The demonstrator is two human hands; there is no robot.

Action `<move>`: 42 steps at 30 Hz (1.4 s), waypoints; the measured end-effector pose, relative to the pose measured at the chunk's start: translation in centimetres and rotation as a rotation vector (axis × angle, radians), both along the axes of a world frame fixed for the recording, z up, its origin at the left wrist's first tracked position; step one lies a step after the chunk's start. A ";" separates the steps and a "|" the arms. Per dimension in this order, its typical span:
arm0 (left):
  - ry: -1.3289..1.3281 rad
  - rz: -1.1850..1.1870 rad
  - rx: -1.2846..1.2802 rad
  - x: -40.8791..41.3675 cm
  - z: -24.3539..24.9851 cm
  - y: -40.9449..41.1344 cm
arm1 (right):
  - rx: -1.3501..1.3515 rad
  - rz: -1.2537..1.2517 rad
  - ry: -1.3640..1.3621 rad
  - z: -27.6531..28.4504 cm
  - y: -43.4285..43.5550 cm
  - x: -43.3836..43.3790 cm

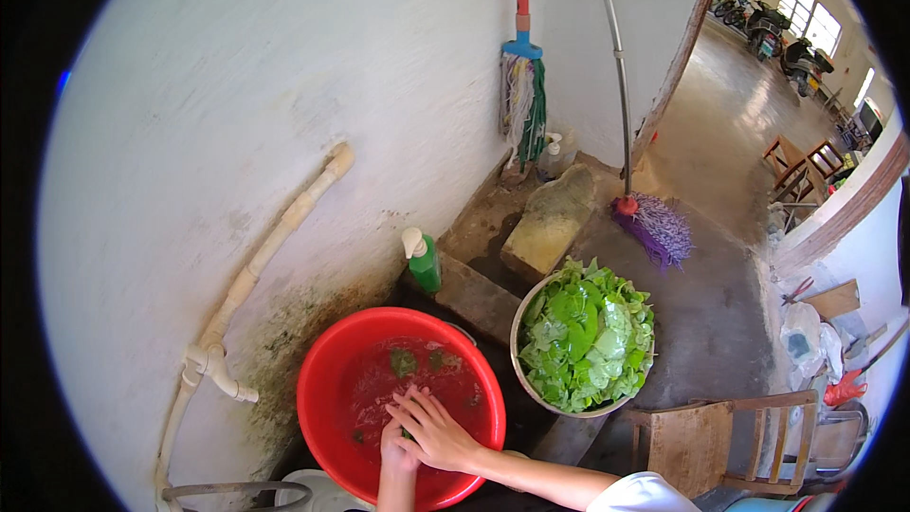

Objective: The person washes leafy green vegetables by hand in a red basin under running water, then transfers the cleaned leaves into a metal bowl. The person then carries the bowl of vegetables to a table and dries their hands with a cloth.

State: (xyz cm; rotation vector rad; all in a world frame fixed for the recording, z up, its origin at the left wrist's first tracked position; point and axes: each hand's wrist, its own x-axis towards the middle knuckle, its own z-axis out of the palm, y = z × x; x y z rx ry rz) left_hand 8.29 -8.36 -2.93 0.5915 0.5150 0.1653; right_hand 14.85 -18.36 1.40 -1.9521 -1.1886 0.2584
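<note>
A large red plastic basin point(313, 398) holds water with several dark green leaf scraps point(403, 363) afloat in it. Over its near side my two hands are pressed together. My right hand point(444, 434) lies across my left hand point(399, 446), its fingers stretched out and pointing up and left. A small bit of green leaf point(406, 434) shows between them; most of what the palms enclose is hidden. To the right of the basin stands a round metal bowl point(517, 370), heaped with wet green leaves point(586, 334).
A green pump bottle point(425, 267) stands behind the basin by the wall. Beyond are a stone block point(551, 220), a hanging mop point(524, 92) and a purple mop point(654, 227). A plastic pipe point(277, 235) runs along the left wall. A wooden chair point(689, 441) sits right.
</note>
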 end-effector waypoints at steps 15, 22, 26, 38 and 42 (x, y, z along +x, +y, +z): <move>0.292 -0.607 0.331 -1.4 7.0 1.5 | 0.313 -0.531 -0.097 2.3 -8.0 8.3; 0.666 -0.218 1.204 -1.1 -2.3 9.0 | 0.029 -1.086 -0.332 2.9 -19.9 16.6; 0.741 -0.233 1.085 4.7 -6.0 7.7 | -0.128 -1.071 -0.308 3.5 -21.3 17.2; 1.052 -0.870 1.643 7.5 -16.4 6.2 | -0.243 -1.098 -0.265 4.5 -19.7 13.3; 0.888 -0.551 1.045 9.4 -15.9 6.1 | 0.183 -0.551 -0.248 2.8 -16.0 9.0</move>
